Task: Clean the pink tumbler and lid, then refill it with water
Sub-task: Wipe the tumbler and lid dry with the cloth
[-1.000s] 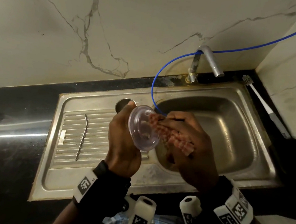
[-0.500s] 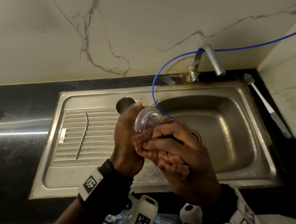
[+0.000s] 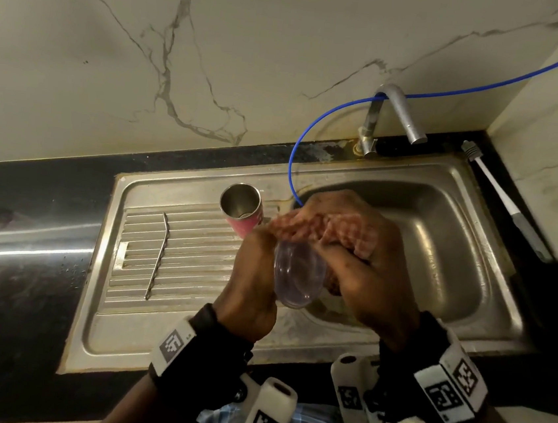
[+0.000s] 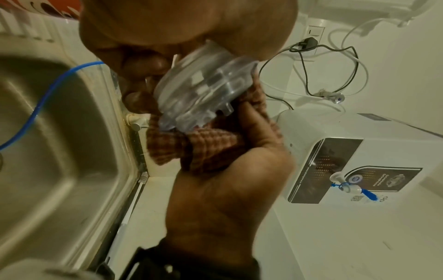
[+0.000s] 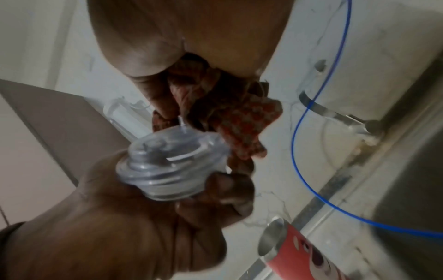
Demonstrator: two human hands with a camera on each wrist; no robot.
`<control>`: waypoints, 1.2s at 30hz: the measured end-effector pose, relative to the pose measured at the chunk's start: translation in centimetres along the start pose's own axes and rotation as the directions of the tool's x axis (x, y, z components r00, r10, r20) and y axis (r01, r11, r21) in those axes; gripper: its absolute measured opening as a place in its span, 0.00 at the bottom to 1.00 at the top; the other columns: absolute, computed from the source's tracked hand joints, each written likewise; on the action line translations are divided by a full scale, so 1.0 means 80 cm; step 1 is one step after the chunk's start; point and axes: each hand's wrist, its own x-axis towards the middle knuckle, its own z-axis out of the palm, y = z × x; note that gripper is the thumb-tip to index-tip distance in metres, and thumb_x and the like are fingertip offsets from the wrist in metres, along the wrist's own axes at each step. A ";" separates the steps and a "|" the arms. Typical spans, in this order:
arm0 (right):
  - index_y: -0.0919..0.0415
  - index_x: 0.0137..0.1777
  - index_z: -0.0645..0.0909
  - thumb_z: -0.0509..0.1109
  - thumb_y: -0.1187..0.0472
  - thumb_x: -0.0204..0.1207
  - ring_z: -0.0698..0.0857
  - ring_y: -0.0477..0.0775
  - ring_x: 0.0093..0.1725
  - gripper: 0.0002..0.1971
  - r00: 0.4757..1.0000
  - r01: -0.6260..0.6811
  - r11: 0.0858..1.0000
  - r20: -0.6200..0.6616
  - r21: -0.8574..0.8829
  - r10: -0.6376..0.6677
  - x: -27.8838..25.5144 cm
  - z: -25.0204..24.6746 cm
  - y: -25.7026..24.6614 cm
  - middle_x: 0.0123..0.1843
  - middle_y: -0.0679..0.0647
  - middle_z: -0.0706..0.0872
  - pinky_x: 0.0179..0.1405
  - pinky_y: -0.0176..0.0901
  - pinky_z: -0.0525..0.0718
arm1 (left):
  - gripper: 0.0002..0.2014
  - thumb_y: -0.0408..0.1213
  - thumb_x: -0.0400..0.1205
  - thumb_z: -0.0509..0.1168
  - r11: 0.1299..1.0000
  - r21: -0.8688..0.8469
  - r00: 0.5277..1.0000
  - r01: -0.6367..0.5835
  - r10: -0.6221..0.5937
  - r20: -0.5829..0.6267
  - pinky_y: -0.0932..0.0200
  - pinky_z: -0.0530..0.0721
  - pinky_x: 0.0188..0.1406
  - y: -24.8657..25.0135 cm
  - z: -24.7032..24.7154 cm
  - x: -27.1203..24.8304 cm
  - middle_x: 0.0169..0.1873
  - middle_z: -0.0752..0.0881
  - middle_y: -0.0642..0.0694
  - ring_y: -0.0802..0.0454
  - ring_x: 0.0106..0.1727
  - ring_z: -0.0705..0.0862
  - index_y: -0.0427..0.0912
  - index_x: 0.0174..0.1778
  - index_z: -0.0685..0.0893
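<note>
Left hand [image 3: 257, 278] grips the clear lid [image 3: 298, 275] above the sink [image 3: 454, 264]; right hand [image 3: 369, 255] clutches a checked cloth [image 3: 320, 229] against it. Only the left wrist view shows a water purifier [image 4: 347, 161].

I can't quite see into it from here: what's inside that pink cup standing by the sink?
The pink cup stands open on the sink's ribbed side. Only its bare, shiny metal wall shows inside. Its bottom is hidden in shadow, so whether any water is there cannot be told.
</note>
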 end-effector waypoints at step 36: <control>0.62 0.62 0.90 0.75 0.75 0.78 0.88 0.47 0.51 0.15 0.991 0.004 0.989 0.133 -0.151 0.017 -0.054 0.046 -0.004 0.54 0.50 0.86 0.52 0.44 0.86 | 0.31 0.58 0.93 0.57 0.913 -0.408 0.965 0.013 -0.118 -0.235 0.61 0.86 0.33 -0.004 -0.014 0.016 0.26 0.84 0.49 0.55 0.28 0.85 0.47 0.29 0.90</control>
